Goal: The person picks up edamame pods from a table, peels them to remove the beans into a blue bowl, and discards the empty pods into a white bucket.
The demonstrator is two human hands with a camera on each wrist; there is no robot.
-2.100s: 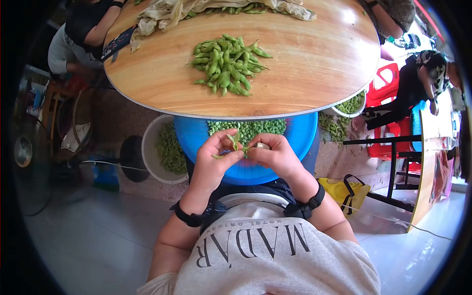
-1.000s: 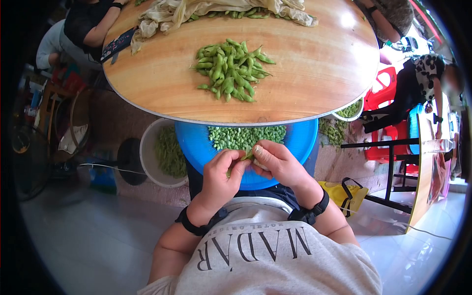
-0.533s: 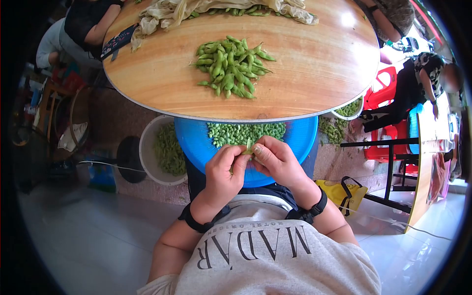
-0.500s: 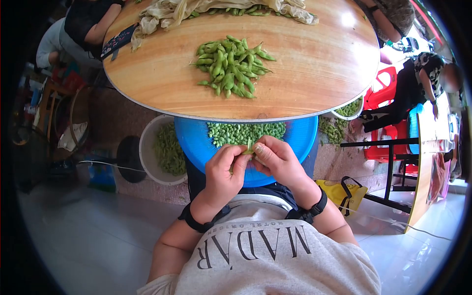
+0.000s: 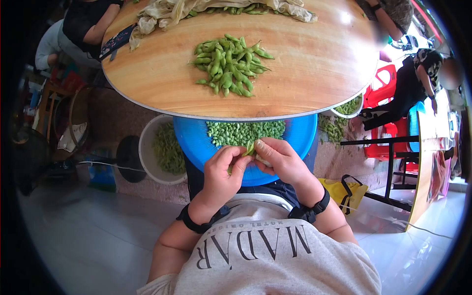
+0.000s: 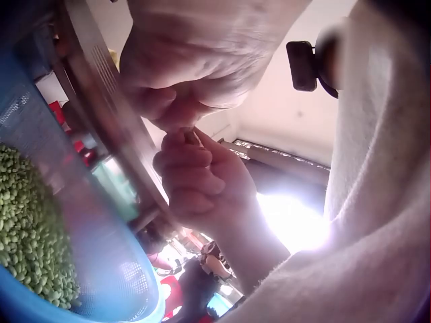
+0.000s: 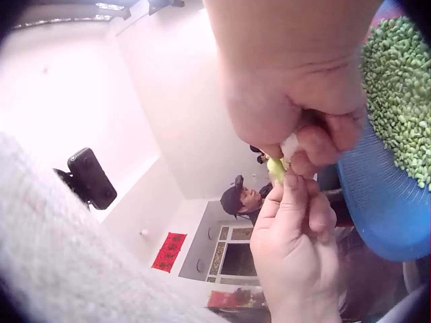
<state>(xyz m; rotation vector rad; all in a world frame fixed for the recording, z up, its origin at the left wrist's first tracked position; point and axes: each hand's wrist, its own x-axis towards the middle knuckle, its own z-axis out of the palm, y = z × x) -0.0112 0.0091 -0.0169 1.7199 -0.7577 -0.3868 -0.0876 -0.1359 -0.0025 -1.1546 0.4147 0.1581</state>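
Observation:
A green soybean pod (image 5: 250, 149) is pinched between both hands over a blue basket (image 5: 191, 147). My left hand (image 5: 222, 168) grips the pod's near side with thumb and forefinger, other fingers curled. My right hand (image 5: 283, 158) pinches the other side, its thumb on top. In the right wrist view the pod (image 7: 276, 168) shows pale green between the fingertips, with something whitish at the right hand's fingers. Shelled green beans (image 5: 241, 132) lie in the basket just beyond the hands. In the left wrist view the fingers hide the pod.
A heap of pods (image 5: 228, 66) lies on the round wooden table (image 5: 309, 69), whose edge overhangs the basket. A pale bucket (image 5: 147, 160) of green pods or husks stands at left, another tub (image 5: 361, 105) at right. A yellow bag (image 5: 344, 194) lies on the floor.
About two seconds ago the hands were slightly higher and a ragged, split pod stuck up from the left fingers. Now the fingertips meet around a green pod, with only small shifts in the last second.

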